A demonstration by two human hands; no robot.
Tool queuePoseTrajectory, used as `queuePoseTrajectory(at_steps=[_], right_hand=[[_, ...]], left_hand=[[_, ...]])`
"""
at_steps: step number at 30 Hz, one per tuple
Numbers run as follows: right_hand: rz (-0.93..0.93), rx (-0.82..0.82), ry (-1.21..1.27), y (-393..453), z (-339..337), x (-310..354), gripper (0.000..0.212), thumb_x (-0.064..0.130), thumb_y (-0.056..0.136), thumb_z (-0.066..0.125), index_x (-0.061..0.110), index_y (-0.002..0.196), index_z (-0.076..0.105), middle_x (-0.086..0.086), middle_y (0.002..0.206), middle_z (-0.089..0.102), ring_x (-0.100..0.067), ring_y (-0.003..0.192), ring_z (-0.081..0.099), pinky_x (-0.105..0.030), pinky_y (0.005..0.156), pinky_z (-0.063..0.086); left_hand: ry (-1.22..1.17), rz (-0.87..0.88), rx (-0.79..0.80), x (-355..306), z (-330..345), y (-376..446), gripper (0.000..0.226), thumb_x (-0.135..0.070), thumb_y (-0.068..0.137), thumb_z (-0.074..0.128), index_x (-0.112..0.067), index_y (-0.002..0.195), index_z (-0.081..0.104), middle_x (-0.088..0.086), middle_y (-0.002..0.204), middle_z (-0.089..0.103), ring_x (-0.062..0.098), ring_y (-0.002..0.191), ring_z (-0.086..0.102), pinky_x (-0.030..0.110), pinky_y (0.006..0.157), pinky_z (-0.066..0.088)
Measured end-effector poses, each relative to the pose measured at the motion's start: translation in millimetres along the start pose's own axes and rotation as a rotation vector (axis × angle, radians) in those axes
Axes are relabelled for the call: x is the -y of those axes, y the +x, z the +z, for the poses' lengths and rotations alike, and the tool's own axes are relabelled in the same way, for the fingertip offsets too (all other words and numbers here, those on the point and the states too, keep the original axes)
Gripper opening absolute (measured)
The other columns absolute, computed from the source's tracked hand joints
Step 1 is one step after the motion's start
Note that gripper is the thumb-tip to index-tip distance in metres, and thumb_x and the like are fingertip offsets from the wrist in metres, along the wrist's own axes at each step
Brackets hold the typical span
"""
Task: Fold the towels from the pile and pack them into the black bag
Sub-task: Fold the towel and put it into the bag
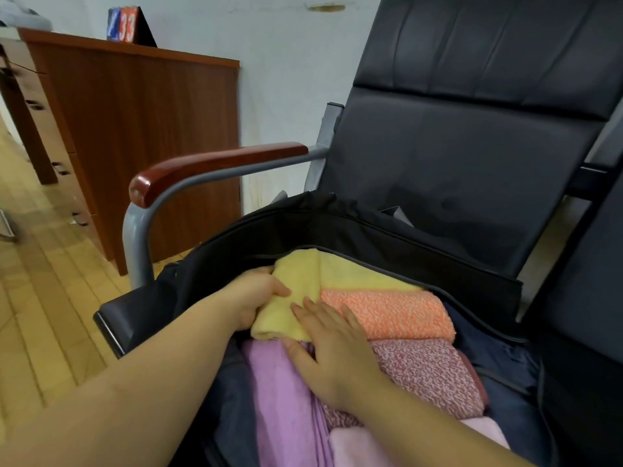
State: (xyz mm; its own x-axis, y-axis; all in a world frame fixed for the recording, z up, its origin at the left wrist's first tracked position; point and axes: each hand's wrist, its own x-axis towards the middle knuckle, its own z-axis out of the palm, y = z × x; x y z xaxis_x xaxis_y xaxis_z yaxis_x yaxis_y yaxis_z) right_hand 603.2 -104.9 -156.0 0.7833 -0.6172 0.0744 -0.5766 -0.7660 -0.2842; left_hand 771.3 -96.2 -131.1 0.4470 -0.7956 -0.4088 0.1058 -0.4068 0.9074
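**packer_01:** so the folded pale yellow terry towel (pixel 303 291) sits mid-frame at the far left end of the open black fabric bag (pixel 371 230), which is on the seat of a black padded chair (pixel 455 136). The left hand (pixel 256 298) grips the towel's left edge, fingers curled round it, thumb on top. The right hand (pixel 333 345) lies flat with fingers straight, tips on the yellow towel, palm over the lilac towel (pixel 279 392).

**foldfan:** what else is in there?

**packer_01:** an orange speckled rolled towel (pixel 391 313) touching the yellow one's right side, a maroon speckled towel (pixel 431 372) just below that, and a pale pink towel (pixel 357 446) at the bottom edge. The forearms cover part of the lilac and pink ones.

**foldfan:** and around it?

**packer_01:** a red-brown wooden armrest on a grey metal tube (pixel 215 166) left of the bag, a brown wooden cabinet (pixel 135 129) upper left with a blue and red number card (pixel 123 26) on top, tan tiled floor (pixel 43 281) lower left.
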Motion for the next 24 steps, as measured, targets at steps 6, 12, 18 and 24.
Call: queuePoseTrajectory(at_steps=[6,12,18,24], right_hand=[[0.002,-0.139,0.049,-1,6,-1,0.086,0.065,0.073,0.003,0.033,0.148,0.031,0.007,0.158,0.022,-0.009,0.145,0.012,-0.024,0.112,-0.012],[0.035,-0.362,0.161,-6,8,-3,0.071,0.051,0.081,0.015,0.024,0.134,0.054,0.002,0.148,0.043,-0.016,0.141,0.028,-0.03,0.116,-0.007],[0.162,-0.536,0.085,-3,16,-3,0.047,0.035,0.084,0.032,0.023,0.106,0.072,-0.001,0.128,0.062,-0.023,0.126,0.051,-0.038,0.115,0.006],[0.167,-0.236,0.053,-3,5,-1,0.083,0.048,0.073,0.003,0.027,0.136,0.052,0.003,0.157,0.027,-0.017,0.146,0.013,-0.037,0.114,-0.017]], left_hand=[[0.667,0.203,-0.106,6,1,8,0.043,-0.003,0.093,0.043,0.0,0.136,0.042,0.016,0.126,0.055,0.031,0.115,0.053,0.036,0.098,0.043],[1.645,0.598,-0.212,1,29,-16,0.053,-0.019,0.103,0.025,0.004,0.149,0.011,0.02,0.156,0.015,0.03,0.143,0.019,0.033,0.116,0.013],[1.456,0.482,0.04,11,20,5,0.066,-0.044,0.103,0.022,-0.01,0.152,-0.005,0.005,0.16,-0.013,0.017,0.147,-0.015,0.03,0.118,-0.008],[1.289,0.403,0.083,16,14,15,0.066,-0.046,0.102,0.022,-0.017,0.152,-0.01,-0.003,0.158,-0.019,0.011,0.145,-0.02,0.033,0.119,-0.009]])
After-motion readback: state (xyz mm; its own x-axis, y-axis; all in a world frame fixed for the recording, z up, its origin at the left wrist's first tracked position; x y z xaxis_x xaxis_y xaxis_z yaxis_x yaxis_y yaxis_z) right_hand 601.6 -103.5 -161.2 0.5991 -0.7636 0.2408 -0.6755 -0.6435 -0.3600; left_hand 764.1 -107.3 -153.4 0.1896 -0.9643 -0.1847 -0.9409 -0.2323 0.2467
